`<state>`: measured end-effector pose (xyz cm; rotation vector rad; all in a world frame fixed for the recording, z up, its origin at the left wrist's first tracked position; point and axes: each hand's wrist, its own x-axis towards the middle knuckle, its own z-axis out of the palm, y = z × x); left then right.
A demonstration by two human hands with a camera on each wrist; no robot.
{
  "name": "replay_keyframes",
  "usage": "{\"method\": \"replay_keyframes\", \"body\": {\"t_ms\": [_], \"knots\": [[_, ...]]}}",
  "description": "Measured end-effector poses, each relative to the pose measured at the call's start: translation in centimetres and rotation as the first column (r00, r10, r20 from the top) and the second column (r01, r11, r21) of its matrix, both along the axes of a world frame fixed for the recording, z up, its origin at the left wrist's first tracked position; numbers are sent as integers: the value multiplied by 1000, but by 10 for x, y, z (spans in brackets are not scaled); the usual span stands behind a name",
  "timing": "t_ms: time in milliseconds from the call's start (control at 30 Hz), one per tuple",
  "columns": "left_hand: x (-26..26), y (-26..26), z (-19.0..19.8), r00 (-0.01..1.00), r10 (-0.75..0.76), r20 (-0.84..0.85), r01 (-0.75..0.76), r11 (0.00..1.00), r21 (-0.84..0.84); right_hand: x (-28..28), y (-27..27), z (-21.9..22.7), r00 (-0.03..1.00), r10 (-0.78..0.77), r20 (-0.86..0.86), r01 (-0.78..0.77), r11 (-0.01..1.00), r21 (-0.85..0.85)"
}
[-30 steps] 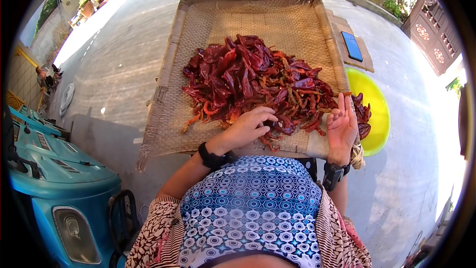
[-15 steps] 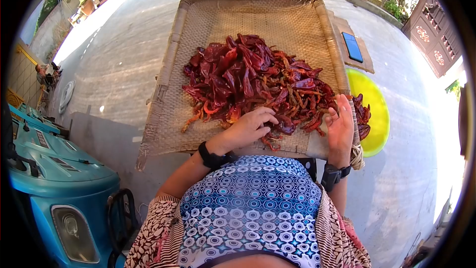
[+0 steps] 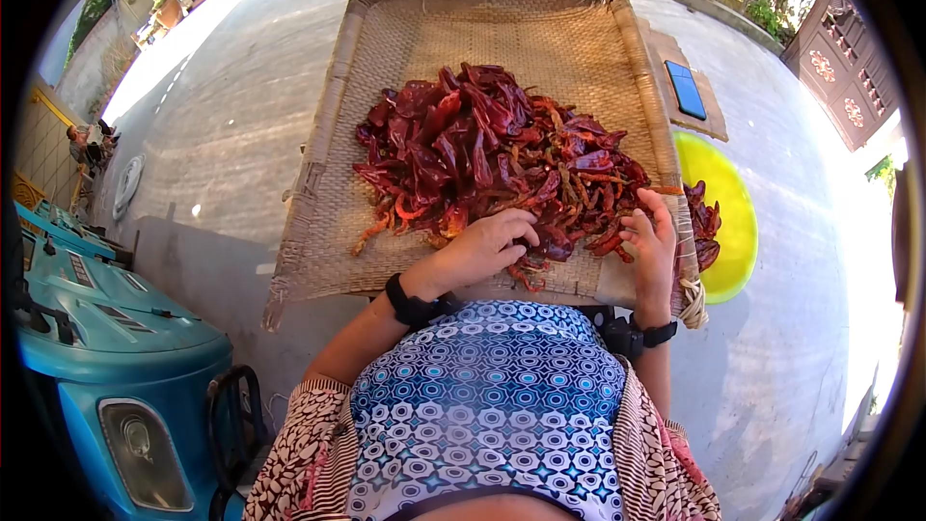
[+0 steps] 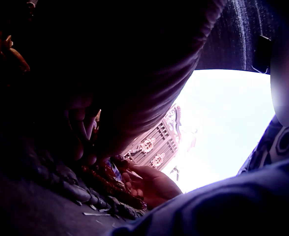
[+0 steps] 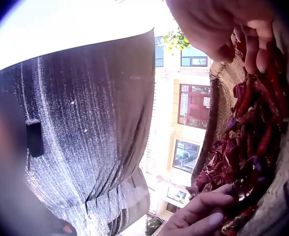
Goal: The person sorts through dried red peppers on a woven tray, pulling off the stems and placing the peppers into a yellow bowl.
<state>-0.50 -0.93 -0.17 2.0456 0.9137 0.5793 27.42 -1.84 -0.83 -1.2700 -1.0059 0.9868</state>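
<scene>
A heap of dried red chili peppers (image 3: 444,135) lies in a shallow woven bamboo tray (image 3: 405,34). My left hand (image 3: 487,246) rests at the heap's near edge with loosely bent fingers; the right wrist view shows its thumb and fingers (image 5: 198,211) beside the peppers (image 5: 248,142). My right hand (image 3: 653,241) is over the tray's near right corner, palm turned inward and fingers loosely bent. Nothing shows between those fingers. A thin orange-red chili (image 3: 666,190) lies across the right rim by its index fingertip. The left wrist view is mostly dark.
A yellow-green basin (image 3: 735,222) with dark red peppers (image 3: 704,232) stands right of the tray. Beyond the right rim a phone (image 3: 684,90) lies on cardboard (image 3: 709,123). A teal vehicle (image 3: 125,357) is at the left. A person (image 3: 87,147) sits far left.
My right hand has moved left from the tray's right rim toward the peppers, and its straight fingers have bent loosely. The left hand has stayed in place.
</scene>
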Motion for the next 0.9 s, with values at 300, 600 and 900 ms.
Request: {"method": "replay_keyframes", "body": {"t_ms": [300,600,900], "knots": [[-1,-1,1,999,-22,37,21,1000,23,-2,3,-4,998,-54,34,56,997,-44],[-4,3,-6,999,-50,12,49,998,26,-7,-3,9,993,-107,-52,104,993,-60],[-4,3,-6,998,-35,46,34,999,23,-5,-3,4,993,-115,-39,116,993,2]]}}
